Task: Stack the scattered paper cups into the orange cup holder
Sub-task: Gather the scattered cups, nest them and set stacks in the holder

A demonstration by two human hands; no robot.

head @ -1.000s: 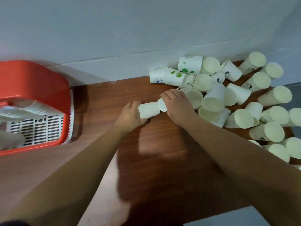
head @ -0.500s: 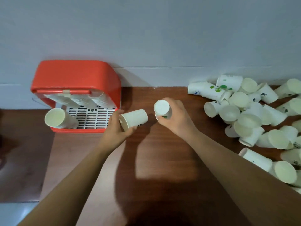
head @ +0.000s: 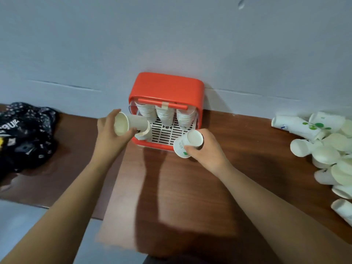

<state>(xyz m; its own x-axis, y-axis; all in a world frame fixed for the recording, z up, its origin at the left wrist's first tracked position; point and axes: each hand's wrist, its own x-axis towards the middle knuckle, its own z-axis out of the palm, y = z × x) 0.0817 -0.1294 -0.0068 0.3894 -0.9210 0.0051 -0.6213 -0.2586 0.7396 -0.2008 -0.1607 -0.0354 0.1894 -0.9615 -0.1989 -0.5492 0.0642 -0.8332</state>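
The left hand (head: pixel 111 136) curls round a paper cup (head: pixel 133 122) lying sideways, base against the stack (head: pixel 143 134) at the front left of the orange holder (head: pixel 165 88); the right hand (head: pixel 208 151) grips a green-printed cup (head: pixel 187 143) at its front right corner. The holder stands on the brown table (head: pixel 181 187) against the grey wall (head: pixel 171 35), loose cups (head: pixel 323 147) heaped well apart to the right. Half a second ago both hands carried their cups over the table beside the holder.

We see an orange holder (head: pixel 165 86) with a white slotted grid (head: pixel 167 133) on a red-brown wood-grain table (head: pixel 190 187). The plain cup (head: pixel 131 123) in our left hand (head: pixel 108 134) is cream. The spotted cup (head: pixel 187 143) in our right hand (head: pixel 207 151) is white with a green mark. Some cups in the pile (head: pixel 327 149) show green dots. The cloth (head: pixel 24 130) is black with white print.
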